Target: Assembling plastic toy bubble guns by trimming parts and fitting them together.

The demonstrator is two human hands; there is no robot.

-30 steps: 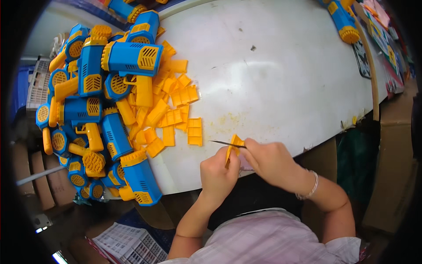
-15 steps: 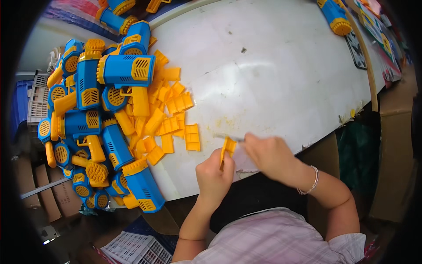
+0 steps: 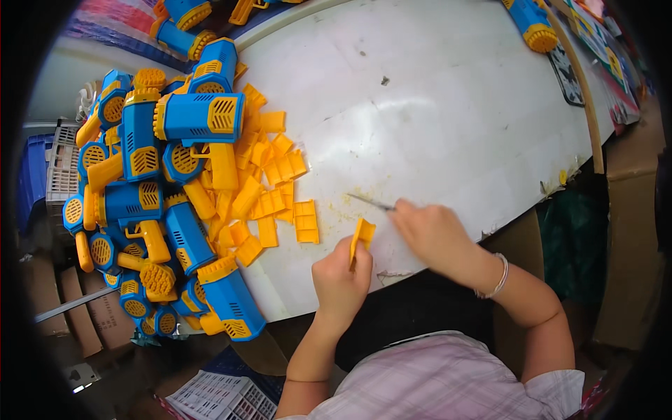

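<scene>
My left hand [image 3: 339, 283] is closed round the lower end of a yellow plastic cover [image 3: 362, 232], which stands up from the fingers near the table's front edge. To its right, my right hand [image 3: 439, 238] grips a small knife [image 3: 368, 201]. The thin blade points left and away from me, a little beyond the cover and apart from it. Yellow shavings [image 3: 360, 193] lie on the table by the blade tip. Left of the hands is a loose heap of similar yellow plastic covers [image 3: 269, 199], some ribbed inside.
Blue and yellow toy bubble guns [image 3: 203, 115] are piled at the left of the white table [image 3: 448, 140]. Another toy gun [image 3: 530, 26] and a patterned phone case [image 3: 567, 77] lie at the far right, beside a wooden strip [image 3: 593, 133]. Cardboard [image 3: 633, 259] stands right of the table.
The knife has moved away from the cover, its blade now swung farther out over the table. My left hand keeps its hold on the cover, almost in place.
</scene>
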